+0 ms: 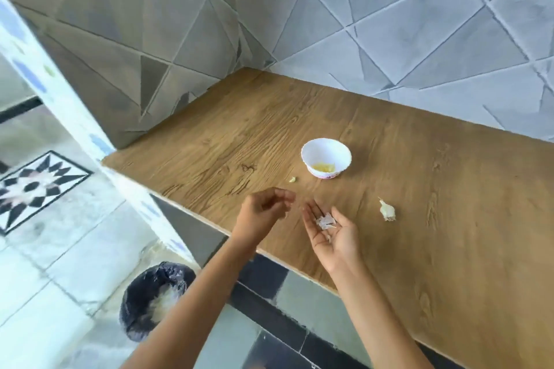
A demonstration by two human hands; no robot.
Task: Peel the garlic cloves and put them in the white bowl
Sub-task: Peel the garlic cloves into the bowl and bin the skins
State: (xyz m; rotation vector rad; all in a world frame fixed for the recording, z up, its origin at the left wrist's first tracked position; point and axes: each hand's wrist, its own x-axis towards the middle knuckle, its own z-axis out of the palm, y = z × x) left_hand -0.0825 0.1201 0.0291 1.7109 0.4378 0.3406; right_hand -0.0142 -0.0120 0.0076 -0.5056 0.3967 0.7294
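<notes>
A white bowl stands on the wooden counter with yellowish peeled cloves at its bottom. My right hand lies palm up over the counter's front edge, and white garlic skins rest on its straight fingers. Just left of it, my left hand hovers with fingers loosely curled; I see nothing in it. An unpeeled piece of garlic lies on the counter right of my right hand. A small peeled bit lies left of the bowl.
Grey patterned tile walls close the counter at the back and left. Below the counter's front edge, a black-lined bin with pale scraps inside stands on the tiled floor.
</notes>
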